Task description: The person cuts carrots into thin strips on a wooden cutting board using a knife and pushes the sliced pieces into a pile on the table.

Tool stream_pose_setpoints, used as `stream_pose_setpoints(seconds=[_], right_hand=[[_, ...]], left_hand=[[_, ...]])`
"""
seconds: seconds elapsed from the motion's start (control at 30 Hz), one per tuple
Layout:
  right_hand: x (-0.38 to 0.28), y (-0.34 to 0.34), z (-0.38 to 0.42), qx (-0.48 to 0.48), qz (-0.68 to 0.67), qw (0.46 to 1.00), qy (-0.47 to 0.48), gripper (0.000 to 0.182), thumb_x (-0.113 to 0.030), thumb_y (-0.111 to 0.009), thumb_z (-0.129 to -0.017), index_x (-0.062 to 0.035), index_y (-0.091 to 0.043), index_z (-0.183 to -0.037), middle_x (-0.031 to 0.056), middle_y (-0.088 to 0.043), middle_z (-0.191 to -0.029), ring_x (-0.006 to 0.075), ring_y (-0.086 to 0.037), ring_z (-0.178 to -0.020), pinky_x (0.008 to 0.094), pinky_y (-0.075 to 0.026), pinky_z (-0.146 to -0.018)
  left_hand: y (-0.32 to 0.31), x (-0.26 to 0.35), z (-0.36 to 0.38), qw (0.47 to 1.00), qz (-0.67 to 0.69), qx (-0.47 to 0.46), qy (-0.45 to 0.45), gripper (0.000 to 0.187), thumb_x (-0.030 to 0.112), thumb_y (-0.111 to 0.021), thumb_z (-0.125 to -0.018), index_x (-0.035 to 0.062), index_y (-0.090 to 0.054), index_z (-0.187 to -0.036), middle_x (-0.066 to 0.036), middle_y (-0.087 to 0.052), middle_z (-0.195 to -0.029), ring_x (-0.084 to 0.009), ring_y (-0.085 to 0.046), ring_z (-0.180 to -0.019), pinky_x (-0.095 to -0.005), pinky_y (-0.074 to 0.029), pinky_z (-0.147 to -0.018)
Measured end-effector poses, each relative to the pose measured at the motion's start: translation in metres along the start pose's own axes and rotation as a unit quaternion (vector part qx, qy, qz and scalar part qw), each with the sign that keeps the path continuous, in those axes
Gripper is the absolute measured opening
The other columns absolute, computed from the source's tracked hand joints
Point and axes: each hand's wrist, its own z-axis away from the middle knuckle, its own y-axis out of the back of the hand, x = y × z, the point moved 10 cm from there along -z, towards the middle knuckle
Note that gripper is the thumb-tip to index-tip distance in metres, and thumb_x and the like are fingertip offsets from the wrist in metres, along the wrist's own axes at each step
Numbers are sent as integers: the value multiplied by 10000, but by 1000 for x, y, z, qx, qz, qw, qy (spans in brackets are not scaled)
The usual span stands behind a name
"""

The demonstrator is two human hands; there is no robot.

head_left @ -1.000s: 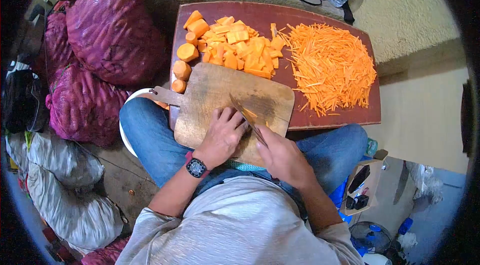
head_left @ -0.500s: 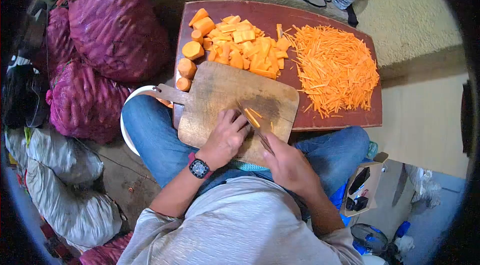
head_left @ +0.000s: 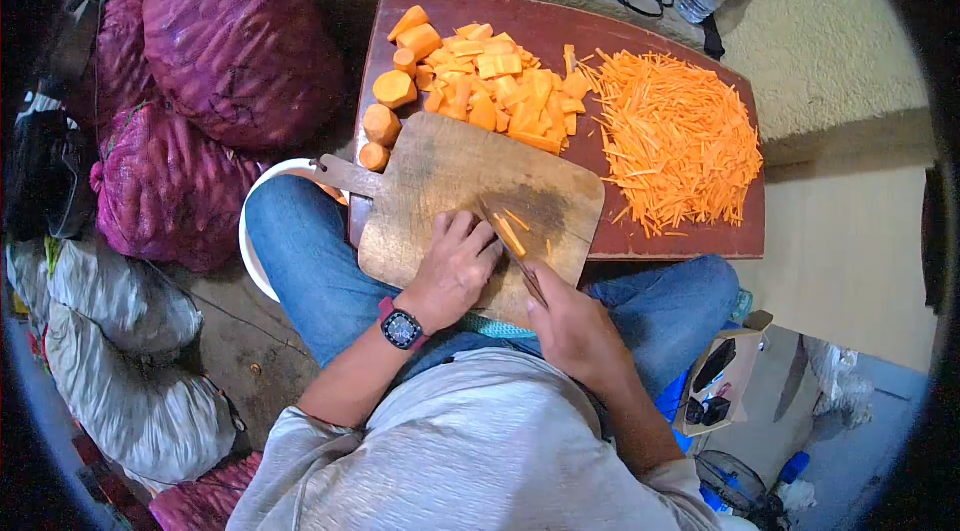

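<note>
While the knife point(head_left: 509, 238) is gripped by its handle in the right hand point(head_left: 577, 331), with the fingers closed around it, the left hand point(head_left: 462, 269) is pressed to the wooden board point(head_left: 440, 181) just beside the blade, its fingers bent and bunched. Whether anything is held beneath those fingers cannot be told. Some orange strips point(head_left: 516, 221) are seen on the board by the blade. The board is laid partly over the near edge of the red desk point(head_left: 590, 166). Beyond it, flat orange slices point(head_left: 545, 101) are heaped, thick orange chunks point(head_left: 394, 89) are lined up at their left, and a broad mound of thin shreds point(head_left: 680, 141) is piled at the right.
</note>
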Motion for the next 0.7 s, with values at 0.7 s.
stream_pose_setpoints(seconds=[0.7], right_hand=[[-1,-6,1,20,10,998,53,395,-98,-608,-1042,16,-544,-1414,349,-685,-1205,538,-673,-1152,543,-563,-926]], left_hand=[[9,-5,4,999,-16,36,3,378,115,-734,-764,18,-753,-1128,-114,-650,-1098,-332,-577,-1110,-468,-448,-1009]])
